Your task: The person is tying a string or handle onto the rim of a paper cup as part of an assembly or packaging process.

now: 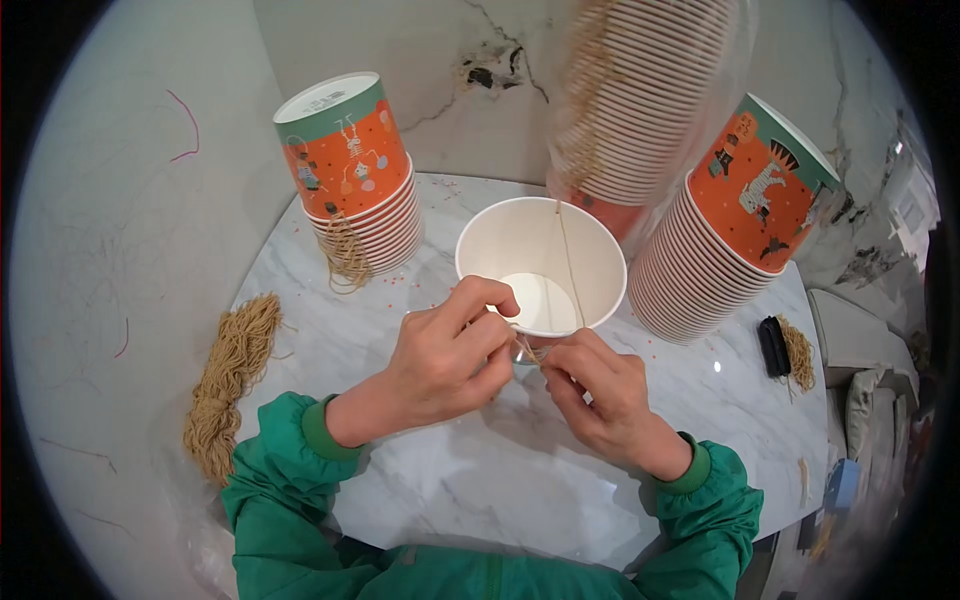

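Green sleeves (pixel 300 470); left hand (pixel 440 365) and right hand (pixel 600 395), both pinching tan string (pixel 566 255) at near rim of white paper cup (pixel 540 262), just beyond fingertips

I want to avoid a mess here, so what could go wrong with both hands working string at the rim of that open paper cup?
The left hand and right hand pinch thin string at the near rim of the open cup; a tug might tip the light cup. The tall leaning cup stack stands close on its right, so a nudge could topple it. The loose string might also slip from the fingertips.
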The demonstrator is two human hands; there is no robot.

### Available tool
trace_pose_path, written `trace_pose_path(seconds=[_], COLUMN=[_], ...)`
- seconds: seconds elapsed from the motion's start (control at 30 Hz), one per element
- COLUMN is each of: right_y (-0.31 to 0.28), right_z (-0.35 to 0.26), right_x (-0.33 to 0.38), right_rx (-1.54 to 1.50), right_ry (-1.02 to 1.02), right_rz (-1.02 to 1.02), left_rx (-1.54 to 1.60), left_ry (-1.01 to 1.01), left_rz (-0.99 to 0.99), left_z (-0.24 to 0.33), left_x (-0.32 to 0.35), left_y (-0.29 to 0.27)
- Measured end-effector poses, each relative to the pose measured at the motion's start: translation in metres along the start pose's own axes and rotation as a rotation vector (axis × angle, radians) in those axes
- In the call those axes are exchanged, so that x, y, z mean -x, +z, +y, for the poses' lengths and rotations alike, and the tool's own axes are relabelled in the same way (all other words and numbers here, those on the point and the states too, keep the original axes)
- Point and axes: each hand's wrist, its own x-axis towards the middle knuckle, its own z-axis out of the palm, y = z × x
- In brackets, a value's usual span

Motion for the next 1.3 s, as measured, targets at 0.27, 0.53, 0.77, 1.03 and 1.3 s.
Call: trace_pose_path(seconds=[0.27,0.53,0.77,1.03,1.3], right_y=[0.010,0.002,0.000,-0.002,0.011], right_z=[-0.007,-0.011,-0.013,-0.012,-0.010], right_x=[0.002,-0.002,-0.002,-0.003,0.001], right_rx=[-0.229,-0.364,-0.359,-0.326,-0.044], right_ry=[0.154,0.160,0.129,0.100,-0.027], right_rz=[0.112,0.115,0.094,0.079,0.126], left_rx=[-0.017,-0.008,-0.034,0.031,0.913], left_ry=[-0.043,0.065,0.150,-0.014,-0.905], left_rz=[0.004,0.003,0.002,0.005,-0.208], left_z=[0.004,0.018,0.018,0.022,0.028], left_x=[-0.004,-0.006,-0.004,-0.002,0.015], left_y=[-0.007,-0.013,-0.006,-0.008,-0.017])
